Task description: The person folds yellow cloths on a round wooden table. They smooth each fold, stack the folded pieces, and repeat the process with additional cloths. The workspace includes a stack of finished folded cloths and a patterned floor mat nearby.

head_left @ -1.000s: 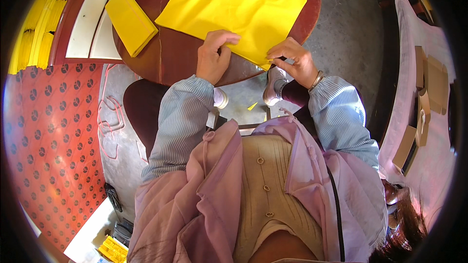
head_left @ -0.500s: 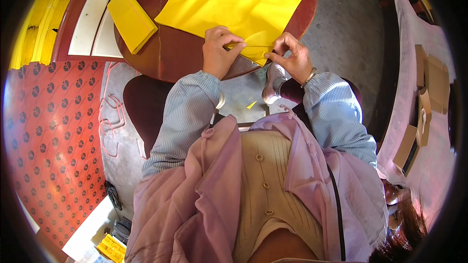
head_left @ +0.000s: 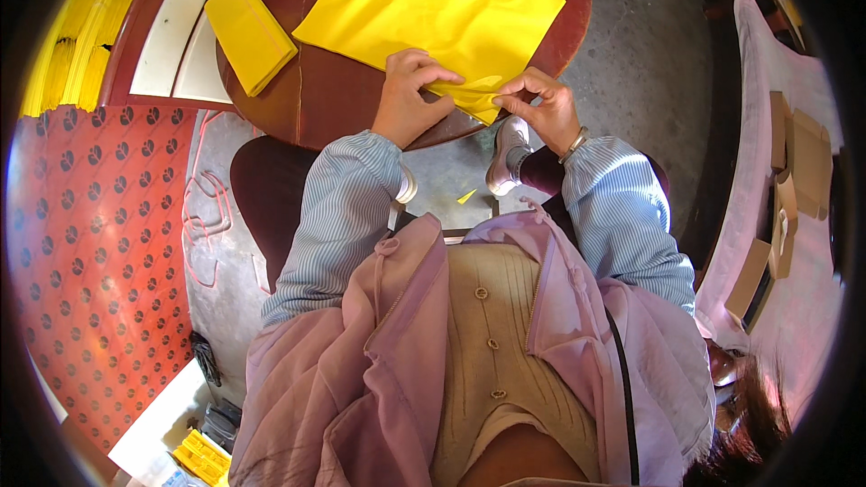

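A large yellow sheet [head_left: 442, 9], slightly creased, lies on the round dark-red table [head_left: 338, 108] in front of me; whether it is paper or cloth I cannot tell. Its near corner is folded over close to the table's front edge. My right hand [head_left: 547, 106] pinches that folded corner between thumb and fingers. On the other side of the corner, my left hand [head_left: 413, 95] has its thumb and fingers apart, with the fingertips at the sheet's near edge. A folded yellow stack [head_left: 250, 33] rests on the table to the left.
More yellow stacks [head_left: 86, 22] stand at the far left, above a red patterned sheet [head_left: 99, 261]. Brown cardboard boxes [head_left: 806, 162] lie on a pink cloth [head_left: 794, 307] at the right. A small yellow scrap [head_left: 466, 197] is on the floor between my feet.
My left thumb and fingers have parted from their pinch on the folded edge. The right hand keeps hold of the corner. The whole view has shifted slightly.
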